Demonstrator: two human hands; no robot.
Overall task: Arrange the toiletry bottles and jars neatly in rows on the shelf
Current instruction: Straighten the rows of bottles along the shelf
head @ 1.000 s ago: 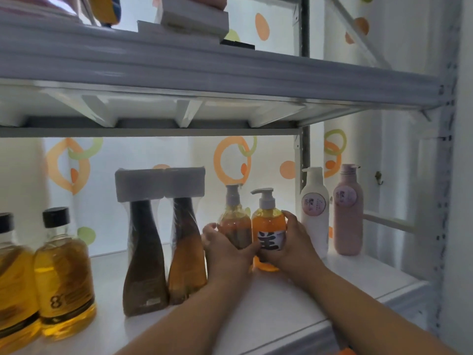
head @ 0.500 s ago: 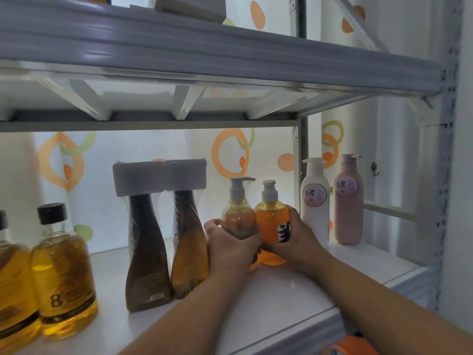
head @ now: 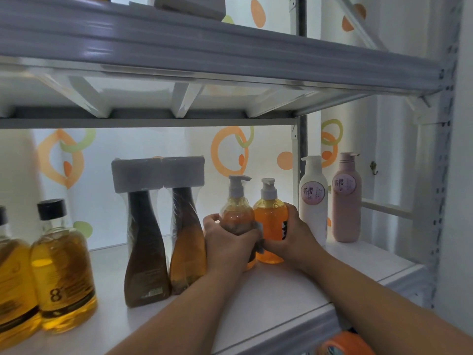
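Head view: the left hand [head: 230,242] curls its fingers round the amber pump bottle [head: 236,208]. The right hand [head: 294,237] grasps the orange pump bottle [head: 270,219] just beside it at 3 o'clock, both upright on the white shelf [head: 281,298]. A wrapped pair of brown bottles [head: 163,239] stands at their 9 o'clock, a white bottle [head: 313,201] and a pink bottle [head: 346,201] at 3 o'clock.

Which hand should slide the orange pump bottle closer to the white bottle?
Right. The right hand grips the orange pump bottle, next to the white bottle; the left hand holds the amber pump bottle.
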